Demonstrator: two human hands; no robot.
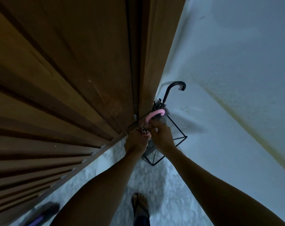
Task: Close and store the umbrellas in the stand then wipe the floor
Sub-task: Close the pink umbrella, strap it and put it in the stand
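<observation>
— Which way is the pink-handled umbrella (pixel 155 114) pointing?

— Hook up, shaft running down towards the wire stand (pixel 179 139) in the corner.

— Anything in the stand?

— A black-handled umbrella (pixel 175 87), upright, crook on top.

— And the hands?

— Both are just under the pink hook. The left hand (pixel 135 142) is wrapped round the bundled canopy; the right hand (pixel 161 136) pinches it beside the shaft.

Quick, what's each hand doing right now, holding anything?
Left hand: gripping the folded pink-handled umbrella just below its handle.
Right hand: fingers curled on the same umbrella near the handle, above the black wire stand.
</observation>
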